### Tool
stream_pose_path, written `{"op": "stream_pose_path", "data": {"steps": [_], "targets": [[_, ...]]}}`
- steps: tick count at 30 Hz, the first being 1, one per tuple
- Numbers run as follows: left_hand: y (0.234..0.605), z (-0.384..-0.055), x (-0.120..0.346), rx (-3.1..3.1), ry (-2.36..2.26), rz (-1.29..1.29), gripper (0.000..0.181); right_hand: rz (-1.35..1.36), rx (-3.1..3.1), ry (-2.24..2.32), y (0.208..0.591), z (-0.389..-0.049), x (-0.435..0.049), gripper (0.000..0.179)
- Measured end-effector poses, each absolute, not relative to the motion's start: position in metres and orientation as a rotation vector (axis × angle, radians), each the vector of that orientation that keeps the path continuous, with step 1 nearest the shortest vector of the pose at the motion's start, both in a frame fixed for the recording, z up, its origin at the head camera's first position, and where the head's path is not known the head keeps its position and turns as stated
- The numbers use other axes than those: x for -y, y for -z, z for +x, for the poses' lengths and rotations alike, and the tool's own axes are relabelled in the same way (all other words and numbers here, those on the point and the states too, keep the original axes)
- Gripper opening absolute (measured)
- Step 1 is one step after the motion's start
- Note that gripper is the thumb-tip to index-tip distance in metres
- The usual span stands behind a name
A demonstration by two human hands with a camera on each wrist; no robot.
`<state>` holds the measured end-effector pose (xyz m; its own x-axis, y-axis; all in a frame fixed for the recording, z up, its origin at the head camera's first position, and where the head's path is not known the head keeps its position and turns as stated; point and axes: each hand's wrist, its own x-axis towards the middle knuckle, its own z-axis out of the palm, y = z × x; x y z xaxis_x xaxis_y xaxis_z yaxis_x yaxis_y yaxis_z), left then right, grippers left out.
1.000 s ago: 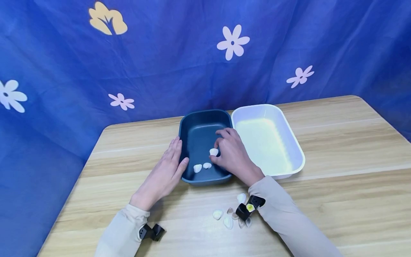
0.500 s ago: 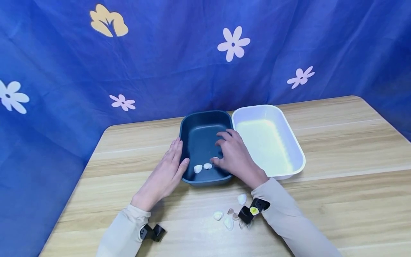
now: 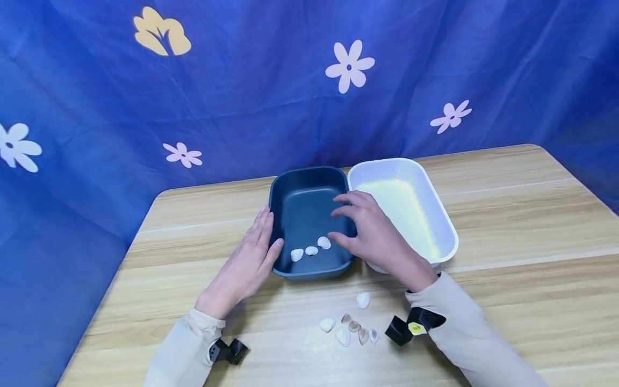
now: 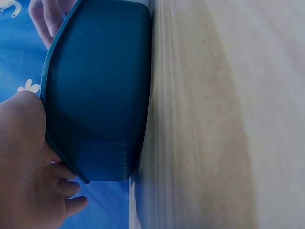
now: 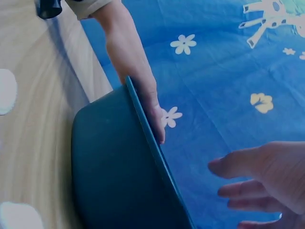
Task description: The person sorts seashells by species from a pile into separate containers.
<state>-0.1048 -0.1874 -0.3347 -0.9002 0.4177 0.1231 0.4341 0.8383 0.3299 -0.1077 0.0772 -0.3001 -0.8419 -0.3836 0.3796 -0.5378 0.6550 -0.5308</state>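
Note:
In the head view, a dark teal tub (image 3: 309, 275) holds a row of three white seashells, among them a left shell (image 3: 297, 255), a middle shell (image 3: 311, 251) and a right shell (image 3: 324, 243). My left hand (image 3: 244, 263) rests against the tub's left rim with fingers fairly straight; the left wrist view shows its thumb at the rim. Over the tub's right rim hovers my right hand (image 3: 372, 231), thumb and fingers spread apart with nothing between them. From the right wrist, this hand's fingers (image 5: 243, 188) appear beyond the tub's rim.
A white tub (image 3: 447, 231) stands against the teal tub's right side. Several more seashells lie on the wooden table in front, including a white shell (image 3: 363, 300) and a brown shell (image 3: 363, 336). A blue flowered cloth (image 3: 271, 97) hangs behind the table.
The right hand has lowered a white seashell to the teal tub's floor, let go of it, and drawn back to the right. The left hand has stayed in place.

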Motion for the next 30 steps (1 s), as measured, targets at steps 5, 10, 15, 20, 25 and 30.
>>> {"op": "stream_pose_path", "data": {"steps": [5, 10, 15, 20, 25, 30], "targets": [[0.336, -0.104, 0.188, 2.981, 0.548, -0.675, 0.067, 0.837, 2.476, -1.055, 0.305, -0.09, -0.081, 0.026], [0.336, -0.104, 0.189, 2.972, 0.55, -0.676, 0.065, 1.008, 2.32, -1.148, 0.311, -0.071, -0.081, 0.024], [0.338, -0.104, 0.191, 2.965, 0.544, -0.676, 0.065, 1.125, 2.284, -1.171, 0.319, -0.058, -0.084, 0.023], [0.339, -0.104, 0.191, 2.967, 0.545, -0.677, 0.065, 1.151, 2.267, -1.199, 0.327, -0.049, -0.089, 0.023], [0.338, -0.102, 0.19, 2.977, 0.536, -0.677, 0.066, 1.233, 2.203, -1.174, 0.337, -0.037, -0.096, 0.021], [0.337, -0.104, 0.188, 2.963, 0.54, -0.689, 0.065, 1.155, 2.271, -1.006, 0.348, -0.025, -0.108, 0.021]]}}
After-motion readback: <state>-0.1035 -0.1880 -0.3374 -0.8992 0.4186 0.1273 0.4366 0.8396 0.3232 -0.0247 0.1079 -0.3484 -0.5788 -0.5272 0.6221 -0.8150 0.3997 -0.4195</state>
